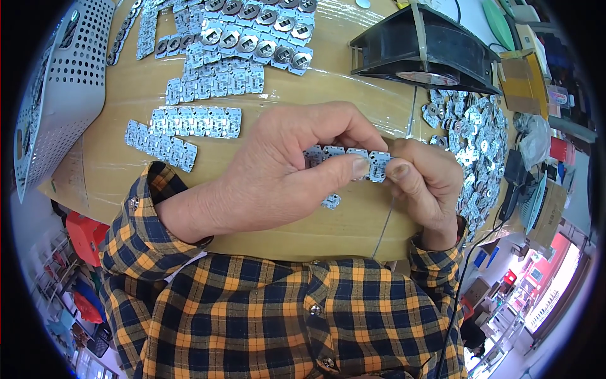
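Holding a short strip of small silver plates (346,156) between both hands, just above the tan tabletop (303,230) and close to my chest. My left hand (278,174) is closed on the strip's left end, thumb pressed along its lower edge, fingers curled over the top. My right hand (426,180) pinches the right end, thumb on the last plate (379,165). The strip's long axis runs left to right, straight across between the hands, so both are equally near and each has its own end.

Just below the strip, one loose plate (331,201) lies on the tabletop under my left hand. Right of the strip, a heap of single plates (476,145) spreads toward the table's edge. Left of it and farther out, flat rows of joined plates (183,129) sit in neat groups, and beyond them are strips with round button tops (259,35). Farther right of the strip stands a black box fan (426,50); far left, a grey perforated basket (63,88).
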Motion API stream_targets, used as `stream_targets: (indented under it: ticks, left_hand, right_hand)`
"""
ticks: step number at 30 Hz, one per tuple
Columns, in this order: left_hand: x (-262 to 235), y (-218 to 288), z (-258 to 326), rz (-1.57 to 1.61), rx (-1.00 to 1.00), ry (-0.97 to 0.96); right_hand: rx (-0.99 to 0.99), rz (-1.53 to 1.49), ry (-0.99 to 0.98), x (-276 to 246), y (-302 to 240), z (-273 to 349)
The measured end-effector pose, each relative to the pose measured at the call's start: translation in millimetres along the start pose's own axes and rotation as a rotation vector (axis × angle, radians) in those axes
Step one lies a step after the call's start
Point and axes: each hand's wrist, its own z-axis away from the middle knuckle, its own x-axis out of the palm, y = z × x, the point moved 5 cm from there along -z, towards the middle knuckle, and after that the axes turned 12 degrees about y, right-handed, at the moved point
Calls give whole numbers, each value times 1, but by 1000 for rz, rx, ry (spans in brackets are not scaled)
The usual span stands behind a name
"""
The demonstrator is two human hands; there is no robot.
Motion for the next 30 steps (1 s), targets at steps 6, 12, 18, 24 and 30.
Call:
stream_targets:
  ticks: [6,12,18,24,30]
  left_hand:
    - [0,-5,2,44,-22,38]
    - [3,-2,3,-8,24,10]
    - [-4,-6,-1,3,-140,62]
    - [4,-10,0,446,-389,-36]
    - [-2,-4,3,48,62,103]
  right_hand:
    - [49,-55,-4,0,2,2]
    - [-68,23,43,5,-1,1]
    - [71,21,55,2,0,1]
    - [591,-787,72,20,16,8]
    - [429,-491,159,11,18,8]
